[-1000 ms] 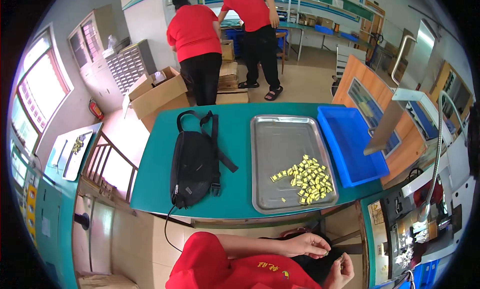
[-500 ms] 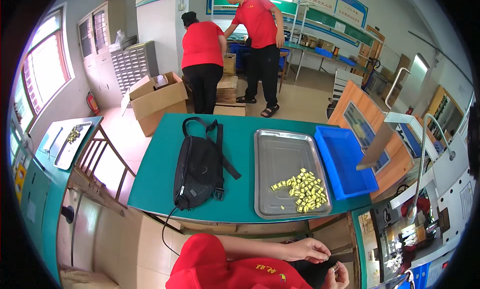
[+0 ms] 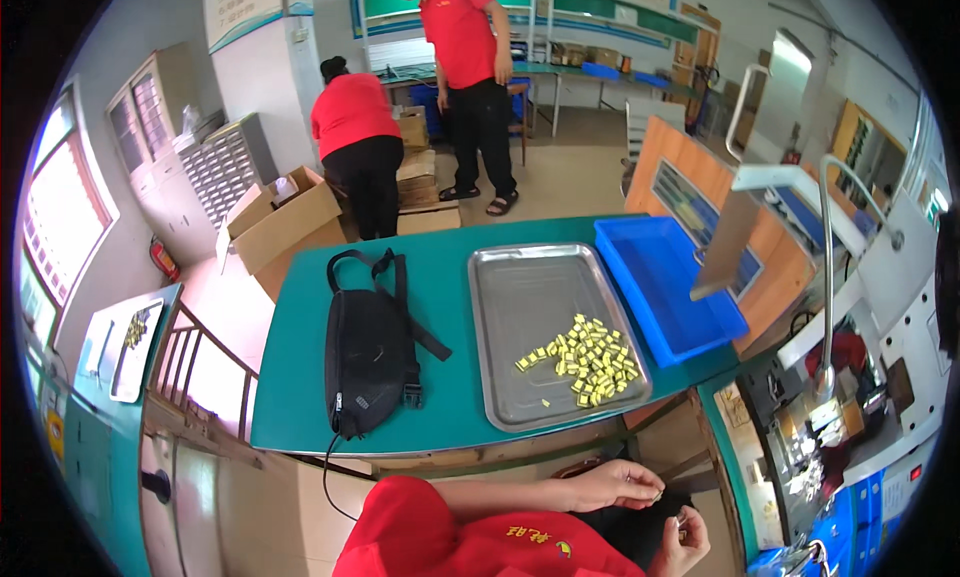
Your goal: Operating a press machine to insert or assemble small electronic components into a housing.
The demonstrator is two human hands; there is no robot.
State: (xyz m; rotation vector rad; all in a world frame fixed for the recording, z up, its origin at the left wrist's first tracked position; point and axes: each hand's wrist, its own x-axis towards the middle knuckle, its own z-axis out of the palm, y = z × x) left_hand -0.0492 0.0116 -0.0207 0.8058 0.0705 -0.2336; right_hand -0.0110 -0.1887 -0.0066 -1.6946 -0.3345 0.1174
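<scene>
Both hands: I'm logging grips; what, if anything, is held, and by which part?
The left hand pinches a tiny piece between thumb and fingers; the right hand seems to hold another; gripped parts can't be told.

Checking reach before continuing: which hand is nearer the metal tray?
Left. The left hand is off the near end of the metal tray; the right hand sits farther back and to the right.

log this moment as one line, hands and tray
left hand: pinching small piece; right hand: pinching small piece; metal tray: yellow parts near right; blue bin: beside tray
</scene>
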